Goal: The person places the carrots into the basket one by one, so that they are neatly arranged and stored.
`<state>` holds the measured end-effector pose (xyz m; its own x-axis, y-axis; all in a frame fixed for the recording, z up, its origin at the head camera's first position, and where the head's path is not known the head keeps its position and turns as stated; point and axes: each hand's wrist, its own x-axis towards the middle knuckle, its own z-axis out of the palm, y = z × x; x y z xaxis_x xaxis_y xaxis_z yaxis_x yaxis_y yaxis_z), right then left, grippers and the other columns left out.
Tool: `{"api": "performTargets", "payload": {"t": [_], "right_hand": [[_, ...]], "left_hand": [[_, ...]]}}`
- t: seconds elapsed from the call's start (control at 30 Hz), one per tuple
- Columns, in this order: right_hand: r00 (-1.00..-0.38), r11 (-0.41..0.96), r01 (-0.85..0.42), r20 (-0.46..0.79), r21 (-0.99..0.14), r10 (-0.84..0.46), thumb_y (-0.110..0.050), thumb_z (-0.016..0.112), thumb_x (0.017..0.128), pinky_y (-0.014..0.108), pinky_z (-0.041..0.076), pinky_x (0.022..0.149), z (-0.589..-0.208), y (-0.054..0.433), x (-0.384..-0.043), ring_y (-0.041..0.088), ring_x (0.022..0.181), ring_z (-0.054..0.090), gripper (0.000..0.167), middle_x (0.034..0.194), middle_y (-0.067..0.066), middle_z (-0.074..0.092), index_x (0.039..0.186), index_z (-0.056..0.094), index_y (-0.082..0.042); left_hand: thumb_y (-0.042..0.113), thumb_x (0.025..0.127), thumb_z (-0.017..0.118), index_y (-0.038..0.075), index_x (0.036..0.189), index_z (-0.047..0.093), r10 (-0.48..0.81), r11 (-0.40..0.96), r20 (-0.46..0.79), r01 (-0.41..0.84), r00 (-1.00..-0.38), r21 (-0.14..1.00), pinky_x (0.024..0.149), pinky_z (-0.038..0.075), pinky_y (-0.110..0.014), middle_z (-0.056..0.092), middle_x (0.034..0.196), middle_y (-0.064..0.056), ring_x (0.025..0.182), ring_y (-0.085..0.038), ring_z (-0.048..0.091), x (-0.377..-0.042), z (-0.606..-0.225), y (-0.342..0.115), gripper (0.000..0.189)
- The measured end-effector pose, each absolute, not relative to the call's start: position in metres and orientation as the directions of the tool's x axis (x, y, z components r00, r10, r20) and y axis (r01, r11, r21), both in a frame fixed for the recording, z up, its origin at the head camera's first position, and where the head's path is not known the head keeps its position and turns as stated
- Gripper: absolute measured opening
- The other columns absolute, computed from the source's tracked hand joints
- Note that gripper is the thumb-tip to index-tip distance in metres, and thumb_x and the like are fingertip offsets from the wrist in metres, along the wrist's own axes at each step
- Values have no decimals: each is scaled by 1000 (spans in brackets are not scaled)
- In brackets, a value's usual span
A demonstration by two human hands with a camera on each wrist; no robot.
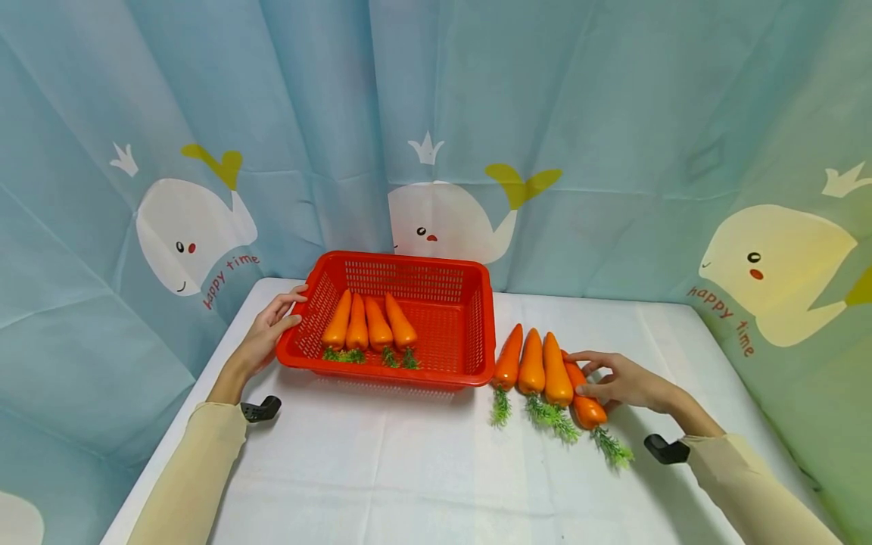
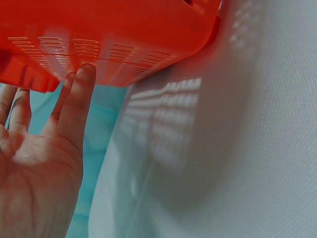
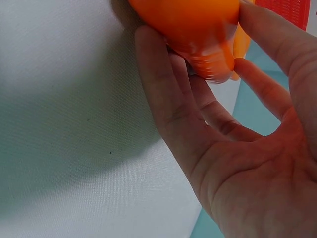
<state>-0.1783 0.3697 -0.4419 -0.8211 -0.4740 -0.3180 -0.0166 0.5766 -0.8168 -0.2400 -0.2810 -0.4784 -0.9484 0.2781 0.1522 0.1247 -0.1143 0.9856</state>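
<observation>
A red plastic basket [image 1: 436, 378] stands on the table, with several orange toy carrots [image 1: 378, 325] lying side by side in its left half. At its left end my left hand [image 1: 267, 333] touches the rim and outer wall; the left wrist view shows fairly straight fingers [image 2: 79, 99] against the slotted wall. Right of the basket, three more carrots [image 1: 531, 363] with green tops lie in a row on the cloth. My right hand [image 1: 623, 382] holds the rightmost carrot [image 1: 587, 409] between thumb and curled fingers. The right wrist view shows that carrot's orange body, its leafy top out of frame.
A white cloth [image 1: 381, 469] covers the table. Light blue curtains [image 1: 613, 91] with whale prints hang behind and along both sides. The basket's right end stands close beside the leftmost loose carrot. A black wrist device [image 1: 668, 450] sits at my right cuff.
</observation>
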Motion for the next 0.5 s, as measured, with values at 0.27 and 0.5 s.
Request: {"api": "performTargets", "payload": {"t": [0.27, 0.5], "right_hand": [[-818, 578, -7, -328, -816, -472, -17, 71, 98, 44, 63, 69, -441, 370, -178, 33, 89, 68, 66, 129, 32, 50, 154, 39, 0], [-816, 579, -6, -331, -815, -474, -17, 71, 98, 46, 63, 70, -441, 369, -178, 33, 90, 69, 67, 128, 32, 51, 154, 39, 1]], "left_hand": [[11, 106, 54, 2, 141, 46, 276, -108, 153, 128, -949, 986, 94, 55, -29, 18, 170, -7, 157, -31, 10, -240, -479, -281, 36], [11, 106, 54, 2, 140, 47, 272, -99, 158, 136, -949, 986, 95, 55, -28, 18, 170, -7, 157, -30, 8, -239, -479, -282, 35]]}}
